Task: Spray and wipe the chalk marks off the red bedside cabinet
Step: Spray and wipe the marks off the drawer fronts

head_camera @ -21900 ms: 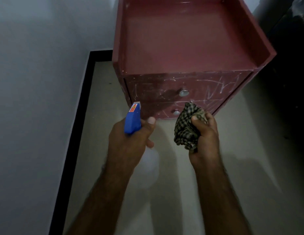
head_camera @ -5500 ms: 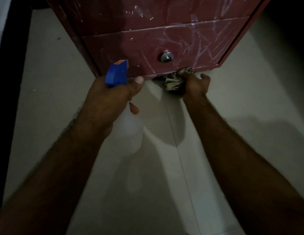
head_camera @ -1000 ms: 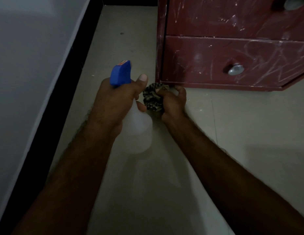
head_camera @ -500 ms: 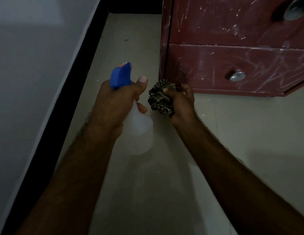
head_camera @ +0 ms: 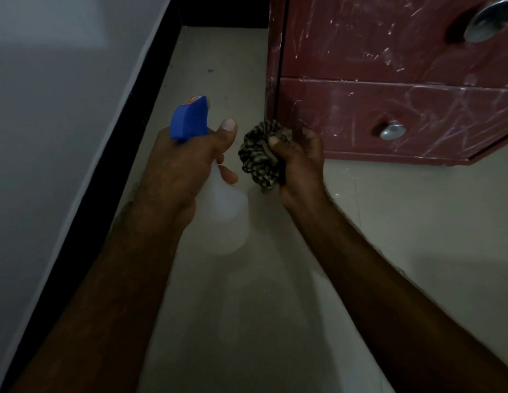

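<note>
My right hand is fisted tight around a bunched checked cloth, thumb pressed into the wad, knuckles just off the lower left corner of the red bedside cabinet. I can't tell whether the cloth actually touches the wood; it sits at the corner edge, low against the bottom drawer. From this hand the chalk scribbles lie up and to the right: they run across the drawer front toward the round metal knob and get densest past it, near the far right edge. So the long sweep I judge is coming runs sideways along the drawer's length, away from my left side.

My left hand is wrapped around the neck of a white spray bottle, thumb up beside the blue trigger head, the nozzle aimed forward at the floor gap left of the cabinet, not at the front. It would need swinging right before any spraying. The right hand is clearly nearer the marks. The upper drawer is also streaked.
</note>
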A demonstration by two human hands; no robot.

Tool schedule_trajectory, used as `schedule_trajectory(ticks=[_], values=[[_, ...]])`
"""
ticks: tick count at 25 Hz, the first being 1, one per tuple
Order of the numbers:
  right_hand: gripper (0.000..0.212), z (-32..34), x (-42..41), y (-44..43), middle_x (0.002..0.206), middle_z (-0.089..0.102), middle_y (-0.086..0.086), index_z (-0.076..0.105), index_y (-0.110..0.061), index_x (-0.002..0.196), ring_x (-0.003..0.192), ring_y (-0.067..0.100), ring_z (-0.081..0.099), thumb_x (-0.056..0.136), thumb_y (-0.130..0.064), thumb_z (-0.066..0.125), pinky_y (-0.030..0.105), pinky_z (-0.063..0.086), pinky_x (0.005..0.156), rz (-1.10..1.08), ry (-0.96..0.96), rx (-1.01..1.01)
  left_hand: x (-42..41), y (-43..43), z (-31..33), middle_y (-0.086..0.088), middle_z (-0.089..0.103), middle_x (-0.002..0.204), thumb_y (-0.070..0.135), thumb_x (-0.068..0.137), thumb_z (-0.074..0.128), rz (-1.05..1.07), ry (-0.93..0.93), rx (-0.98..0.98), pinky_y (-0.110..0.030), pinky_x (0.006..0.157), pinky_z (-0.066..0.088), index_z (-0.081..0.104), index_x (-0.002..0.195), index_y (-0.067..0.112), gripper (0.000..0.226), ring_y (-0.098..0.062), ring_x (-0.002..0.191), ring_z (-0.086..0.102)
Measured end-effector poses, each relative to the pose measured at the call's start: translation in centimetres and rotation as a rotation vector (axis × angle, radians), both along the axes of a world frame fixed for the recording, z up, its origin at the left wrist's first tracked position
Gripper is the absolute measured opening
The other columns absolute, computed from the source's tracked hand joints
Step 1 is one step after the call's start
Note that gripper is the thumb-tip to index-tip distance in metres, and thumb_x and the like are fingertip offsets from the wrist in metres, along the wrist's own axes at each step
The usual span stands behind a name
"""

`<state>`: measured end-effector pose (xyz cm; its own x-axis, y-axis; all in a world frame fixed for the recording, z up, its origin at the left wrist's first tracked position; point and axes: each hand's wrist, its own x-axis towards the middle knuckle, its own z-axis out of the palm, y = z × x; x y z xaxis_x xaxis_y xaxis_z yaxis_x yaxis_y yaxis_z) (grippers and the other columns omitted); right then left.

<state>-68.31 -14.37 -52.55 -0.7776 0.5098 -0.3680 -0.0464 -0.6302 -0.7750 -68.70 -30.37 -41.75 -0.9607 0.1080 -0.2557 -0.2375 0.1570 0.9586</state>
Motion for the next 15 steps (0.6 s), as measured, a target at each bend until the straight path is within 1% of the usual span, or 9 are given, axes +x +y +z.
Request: schedule_trajectory(ticks=[2,4,5,7,9,10,11,13,15], values=[[0.053,-0.2,0.5,-0.1,0.118,0.071,0.015,0.052,-0.005,0.135,0.103,0.028,0.071,0.088,0.011,0.072,0.053,0.060,0.095,0.007,-0.008,0.016,0.0,-0.1,0.0,-0.007,0.063,0.088,0.043,0.082,0.077,0.012,-0.009,0.007,-0.057,0.078,0.060,0.060,0.097,0.014,0.037,-0.025,0.065,0.070],[0.048,-0.4,0.5,-0.3,0.110,0.071,0.013,0.054,-0.004,0.129,0.100,0.029,0.069,0.087,0.012,0.071,0.057,0.059,0.096,-0.016,-0.076,0.010,0.0,-0.3,0.1,-0.008,0.064,0.089,0.044,0.080,0.077,0.012,-0.010,0.018,-0.055,0.077,0.060,0.060,0.095,0.013,0.038,-0.025,0.064,0.070],[0.045,-0.2,0.3,-0.4,0.110,0.071,0.014,0.055,-0.005,0.126,0.099,0.030,0.069,0.087,0.013,0.071,0.055,0.060,0.094,-0.024,-0.089,0.001,-0.1,-0.4,0.1,-0.008,0.064,0.089,0.045,0.079,0.078,0.010,-0.010,0.020,-0.054,0.076,0.060,0.060,0.094,0.013,0.039,-0.025,0.063,0.070],[0.046,0.2,-0.4,-0.3,0.116,0.072,0.018,0.056,-0.003,0.127,0.097,0.031,0.070,0.087,0.012,0.071,0.048,0.062,0.084,-0.032,-0.070,-0.007,-0.2,-0.7,0.1,-0.007,0.063,0.088,0.045,0.079,0.078,0.014,-0.003,0.014,-0.051,0.075,0.061,0.061,0.093,0.013,0.039,-0.024,0.062,0.070],[0.047,0.9,-0.4,0.1,0.111,0.074,0.013,0.056,-0.004,0.129,0.093,0.026,0.072,0.087,0.012,0.071,0.042,0.064,0.079,-0.024,-0.018,-0.022,-0.3,-0.8,0.1,-0.007,0.063,0.087,0.044,0.081,0.078,0.013,0.006,0.018,-0.049,0.073,0.061,0.061,0.093,0.011,0.039,-0.024,0.061,0.070],[0.046,1.3,-0.1,0.3,0.106,0.074,0.009,0.056,-0.006,0.128,0.093,0.024,0.072,0.088,0.011,0.070,0.042,0.064,0.082,-0.008,0.009,-0.009,-0.4,-0.8,0.1,-0.007,0.062,0.085,0.043,0.081,0.078,0.014,0.008,0.022,-0.048,0.072,0.061,0.061,0.092,0.011,0.038,-0.025,0.061,0.070],[0.045,1.3,0.1,0.3,0.105,0.074,0.007,0.055,-0.007,0.129,0.095,0.024,0.072,0.090,0.010,0.070,0.044,0.063,0.087,0.012,0.022,0.016,-0.4,-0.9,0.2,-0.006,0.062,0.084,0.042,0.082,0.078,0.014,0.012,0.025,-0.048,0.071,0.061,0.060,0.091,0.011,0.037,-0.025,0.061,0.070],[0.047,0.8,0.6,0.1,0.115,0.073,0.012,0.053,-0.004,0.133,0.104,0.028,0.071,0.091,0.008,0.070,0.052,0.059,0.097,0.030,-0.005,0.051,-0.4,-1.0,0.2,-0.006,0.061,0.081,0.041,0.082,0.078,0.012,0.016,0.035,-0.048,0.069,0.060,0.061,0.091,0.012,0.035,-0.025,0.060,0.069],[0.049,0.7,0.4,-0.4,0.126,0.069,0.020,0.053,-0.002,0.134,0.113,0.036,0.069,0.090,0.008,0.071,0.061,0.056,0.099,0.009,-0.062,0.043,-0.5,-1.1,0.2,-0.007,0.060,0.083,0.043,0.080,0.078,0.016,0.010,0.041,-0.048,0.069,0.060,0.062,0.103,0.008,0.045,-0.025,0.060,0.069]])
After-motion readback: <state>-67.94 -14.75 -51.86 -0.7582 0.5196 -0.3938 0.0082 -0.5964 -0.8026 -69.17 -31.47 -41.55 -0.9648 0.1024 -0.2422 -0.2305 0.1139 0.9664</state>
